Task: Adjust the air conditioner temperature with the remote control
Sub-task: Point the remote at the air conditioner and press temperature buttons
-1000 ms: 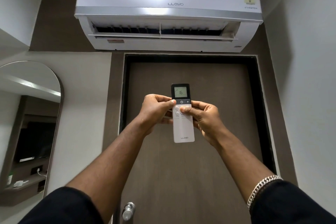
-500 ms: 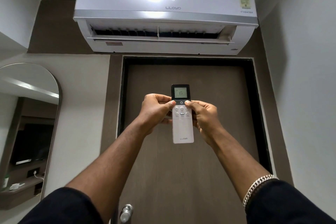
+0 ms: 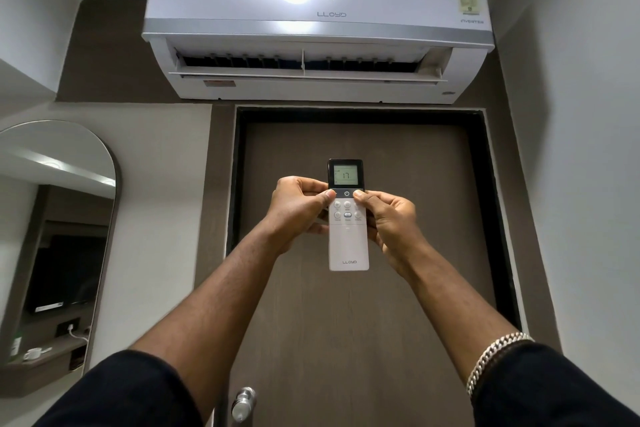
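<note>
A white remote control [image 3: 348,246] with a dark top and a lit screen reading 17 is held upright in front of me, pointed at the white wall air conditioner [image 3: 311,28] above the door. The unit's front display also reads 17 and its flap is open. My left hand [image 3: 298,211] grips the remote's left side, thumb on the dark strip left of the power button. On the right side my right hand [image 3: 391,218] holds it too, thumb tip at the strip's right end.
A brown door [image 3: 346,322] with a metal handle [image 3: 243,404] fills the wall ahead. An arched mirror [image 3: 52,236] hangs at the left, reflecting a shelf with a cup. A white wall stands close on the right.
Both displays went from 16 to 17. My right thumb slid up from the round buttons to the right end of the dark strip. The view has tilted slightly down.
</note>
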Tool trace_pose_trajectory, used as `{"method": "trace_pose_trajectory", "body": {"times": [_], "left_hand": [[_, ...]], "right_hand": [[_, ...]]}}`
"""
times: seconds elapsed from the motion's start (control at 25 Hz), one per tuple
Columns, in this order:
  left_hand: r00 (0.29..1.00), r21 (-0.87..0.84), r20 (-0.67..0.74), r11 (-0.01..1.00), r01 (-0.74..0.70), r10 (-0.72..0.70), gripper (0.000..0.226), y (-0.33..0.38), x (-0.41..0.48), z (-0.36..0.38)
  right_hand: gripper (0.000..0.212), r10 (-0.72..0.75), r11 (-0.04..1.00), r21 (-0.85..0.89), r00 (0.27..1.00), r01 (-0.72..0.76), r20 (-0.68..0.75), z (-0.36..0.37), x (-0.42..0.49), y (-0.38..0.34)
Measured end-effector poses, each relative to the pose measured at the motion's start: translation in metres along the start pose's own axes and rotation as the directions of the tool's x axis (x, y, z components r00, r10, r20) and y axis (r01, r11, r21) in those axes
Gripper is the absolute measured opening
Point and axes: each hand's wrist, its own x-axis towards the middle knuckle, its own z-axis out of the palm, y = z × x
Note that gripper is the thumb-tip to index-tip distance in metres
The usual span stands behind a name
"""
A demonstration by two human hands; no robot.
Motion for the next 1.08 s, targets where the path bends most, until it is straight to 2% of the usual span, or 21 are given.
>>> {"method": "trace_pose_trajectory", "body": {"times": [0.28, 0.88, 1.08], "left_hand": [[1.0, -0.029, 0.01, 1.0, 0.005, -0.005, 0.022, -0.004, 0.001, 0.0], [1.0, 0.001, 0.026, 1.0, -0.014, 0.014, 0.029, -0.007, 0.001, 0.0], [0.998, 0.009, -0.02, 0.999, -0.051, 0.052, 0.028, -0.012, 0.002, 0.003]], "right_hand": [[0.011, -0.045, 0.999, -0.027, 0.998, 0.044, -0.04, 0.002, -0.002, 0.002], [0.011, -0.051, 0.996, -0.071, 0.999, 0.05, -0.007, -0.002, 0.002, 0.007], [0.016, -0.049, 0.996, -0.072, 0.999, 0.049, -0.008, -0.001, 0.003, 0.009]]}}
